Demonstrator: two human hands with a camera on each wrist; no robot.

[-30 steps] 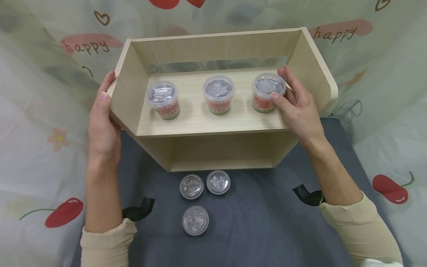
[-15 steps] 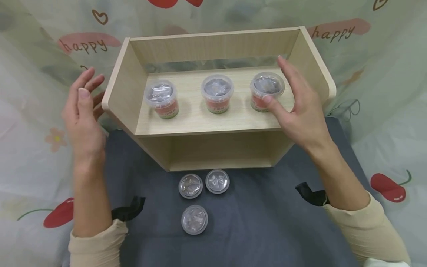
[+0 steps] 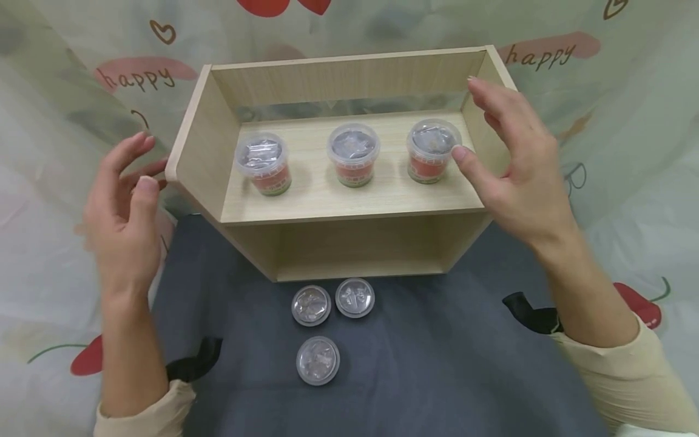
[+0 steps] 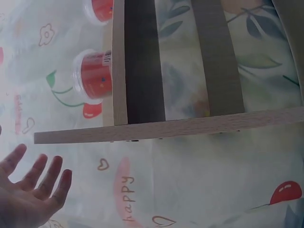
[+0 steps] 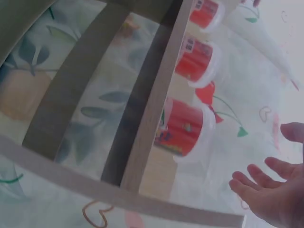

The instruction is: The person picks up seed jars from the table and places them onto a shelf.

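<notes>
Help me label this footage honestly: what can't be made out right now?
Head view: what the three clear lids on the gray cloth hide.
Left wrist view: the upper red tub, cut off by the top edge; the left hand, by the left edge.
Right wrist view: small print on the nearest red tub, blurred.

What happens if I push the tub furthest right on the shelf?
The tub would probably slide, standing on a flat shelf. Its base looks narrower than its lid, so it could tip. The shiny lid might feel slippery.
</notes>
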